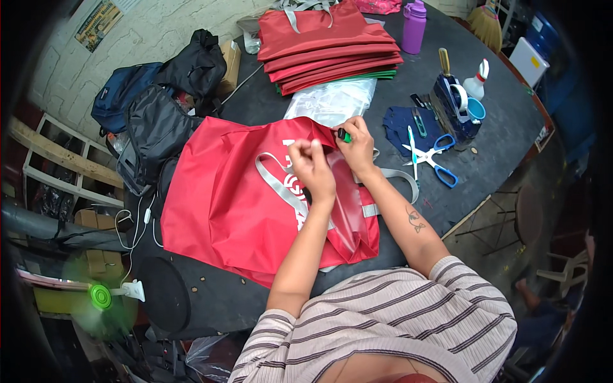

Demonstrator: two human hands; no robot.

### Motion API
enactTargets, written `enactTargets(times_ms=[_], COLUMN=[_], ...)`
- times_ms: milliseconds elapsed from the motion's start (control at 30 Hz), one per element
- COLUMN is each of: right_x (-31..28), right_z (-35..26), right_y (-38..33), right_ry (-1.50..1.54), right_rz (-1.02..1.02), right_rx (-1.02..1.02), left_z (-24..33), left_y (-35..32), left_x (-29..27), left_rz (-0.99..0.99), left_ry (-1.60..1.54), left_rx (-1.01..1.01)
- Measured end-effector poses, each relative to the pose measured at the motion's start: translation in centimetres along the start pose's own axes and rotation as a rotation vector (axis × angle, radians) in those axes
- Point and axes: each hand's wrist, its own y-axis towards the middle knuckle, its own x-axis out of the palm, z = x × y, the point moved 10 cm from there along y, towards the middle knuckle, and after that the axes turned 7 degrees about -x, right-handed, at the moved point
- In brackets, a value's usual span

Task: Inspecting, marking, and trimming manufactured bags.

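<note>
A large red fabric bag (217, 191) with white lettering and grey straps (273, 182) lies on its side on the dark table. Its mouth faces right and shows a clear plastic lining (348, 217). Over the bag's opening, my left hand (313, 167) is closed with curled fingers; whatever they pinch is hidden. My right hand (357, 145) is closed on a small green-and-black tool (345, 135) at the bag's upper edge. The tool's working end is too small to make out.
Folded red bags (332, 54) are stacked at the back, with clear plastic (332, 102) before them. On the right lie blue-handled scissors (437, 153), a tape dispenser (456, 105), a spray bottle (476, 83) and a purple bottle (414, 27). Backpacks (159, 127) and a spinning fan (100, 296) are left.
</note>
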Motion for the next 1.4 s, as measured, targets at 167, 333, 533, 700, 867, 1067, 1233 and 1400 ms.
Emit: enactTargets(times_ms=[167,333,533,700,867,1067,1233,1400], right_x=[-1.0,-2.2,-2.4,-0.7,0.1,0.1,-0.1,0.3], right_z=[-0.9,1.6,0.5,1.3,1.3,0.8,1.1,1.0], right_y=[-0.9,-1.7,-4.2,-5.3,-5.2,-5.1,-5.0,-5.1], right_ry=[0.021,-0.017,-0.09,-0.207,-0.24,-0.187,-0.202,-0.204], right_rz=[0.102,0.092,-0.083,-0.249,-0.274,-0.221,-0.209,-0.232], right_rx=[-0.042,0.048,0.205,0.205,0.182,0.191,0.208,0.219], left_z=[-5.9,-11.3,-14.9,-16.2,-16.5,-16.4,-16.5,-16.9], left_y=[3.8,-0.1,-2.0,-2.6,-2.7,-2.4,-2.6,-2.3], left_x=[2.2,4.0,3.6,3.1,2.7,2.6,2.5,2.0], left_rz=[-0.237,-0.476,-0.397,-0.277,-0.249,-0.252,-0.235,-0.248], left_ry=[0.198,0.27,0.004,-0.096,-0.17,-0.166,-0.193,-0.207], left_rx=[-0.303,-0.703,-0.799,-0.893,-0.928,-0.909,-0.941,-0.924])
